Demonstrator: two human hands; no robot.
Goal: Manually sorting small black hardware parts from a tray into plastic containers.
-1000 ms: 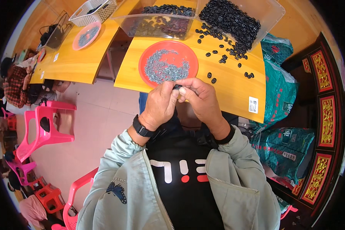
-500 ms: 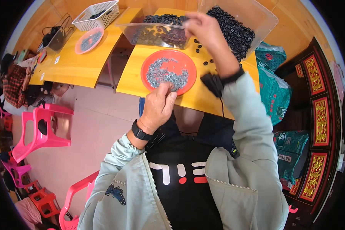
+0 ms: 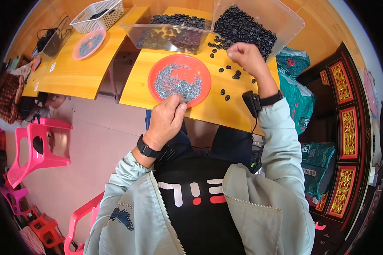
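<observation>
With fingers (image 3: 174, 102) of the left hand (image 3: 163, 120) bent inward, thumb laid against forefinger, just at the near rim of a round red plastic plate (image 3: 195, 62). Cannot tell whether pinching something, too little being visible between the tips. In this plate, in a curved loose heap, many slim grey metallic-looking pins (image 3: 170, 87).

At the right hand (image 3: 249, 58), likewise with fingers curled and tips drawn close together, over the yellow wood-coloured table (image 3: 238, 112). Here also impossible to say if anything between them. On the table, near this hand and to the right of the plate, scattered small black oval pieces with two holes (image 3: 227, 97). Behind the hand, a great many more of them in a large clear plastic bin (image 3: 285, 25); to the left of it, just beside, a second clear plastic bin (image 3: 134, 34) with the same kind inside.

Around the left wrist, a black watch-like band (image 3: 148, 146); around the right wrist, a black strap (image 3: 271, 99) with a small black device (image 3: 252, 103) and thin cable.
</observation>
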